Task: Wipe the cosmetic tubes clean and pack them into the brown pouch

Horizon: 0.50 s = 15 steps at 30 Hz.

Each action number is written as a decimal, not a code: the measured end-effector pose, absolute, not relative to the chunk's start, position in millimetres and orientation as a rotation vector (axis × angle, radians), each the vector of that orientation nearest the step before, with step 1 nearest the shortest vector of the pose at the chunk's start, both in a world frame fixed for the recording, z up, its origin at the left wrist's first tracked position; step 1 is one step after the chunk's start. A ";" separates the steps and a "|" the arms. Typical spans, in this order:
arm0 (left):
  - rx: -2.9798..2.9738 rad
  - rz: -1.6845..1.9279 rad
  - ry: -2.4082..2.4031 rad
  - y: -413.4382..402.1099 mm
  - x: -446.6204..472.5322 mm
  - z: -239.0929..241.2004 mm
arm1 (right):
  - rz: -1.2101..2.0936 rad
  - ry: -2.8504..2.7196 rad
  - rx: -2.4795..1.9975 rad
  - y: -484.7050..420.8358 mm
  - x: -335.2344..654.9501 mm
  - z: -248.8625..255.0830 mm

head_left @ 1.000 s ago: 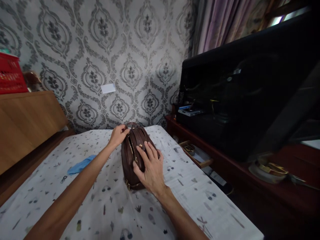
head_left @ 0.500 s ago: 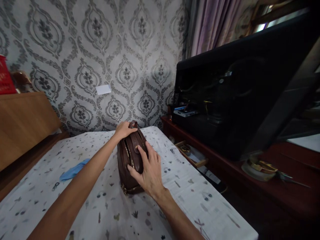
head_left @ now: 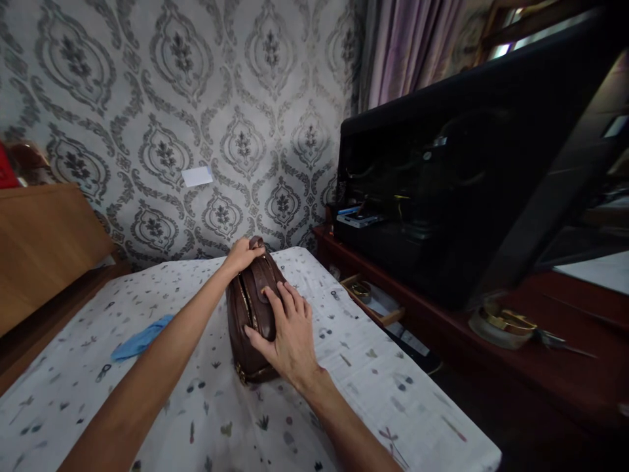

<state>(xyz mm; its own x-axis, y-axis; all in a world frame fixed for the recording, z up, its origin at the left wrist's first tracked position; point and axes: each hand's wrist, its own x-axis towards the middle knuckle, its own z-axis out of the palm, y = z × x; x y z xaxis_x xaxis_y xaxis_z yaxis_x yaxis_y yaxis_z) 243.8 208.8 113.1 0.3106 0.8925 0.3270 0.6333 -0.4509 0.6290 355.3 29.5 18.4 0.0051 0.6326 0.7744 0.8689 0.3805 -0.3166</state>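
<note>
A dark brown leather bag [head_left: 240, 344] with gold zips lies on the bed, its zipped top facing up and a small loop handle at the far end. One zip along the top is parted in a narrow dark gap; what is inside cannot be seen. At the far end, my left hand [head_left: 241, 255] grips the bag beside the loop, thumb over the top. My right hand [head_left: 289, 331] spans the near part, thumb left of the parted zip and fingers bent over the flap and right side. A blue cloth [head_left: 140, 339] lies left of the bag, partly behind my left forearm.
The bed has a white patterned sheet [head_left: 393, 419]. To the right, a dark red desk [head_left: 555, 393] bears a large black television [head_left: 422, 170], tape rolls [head_left: 504, 326] and scissors [head_left: 565, 345]. Its drawer [head_left: 393, 317] is pulled out. A wooden headboard [head_left: 49, 242] stands left.
The whole view has shifted slightly, so the bag and both hands appear a little further left. Both hands keep nearly the same places on the bag.
</note>
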 end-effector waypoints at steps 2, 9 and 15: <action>2.213 0.899 1.253 204.1 241.6 114.2 | -0.322 -1.709 -1.339 29.2 355.1 18.7; 2.208 0.871 1.040 197.3 213.0 123.3 | -0.310 -1.698 -1.356 27.3 354.7 18.2; 2.330 0.909 1.266 193.4 179.2 117.2 | -0.326 -1.680 -1.317 27.3 355.3 13.5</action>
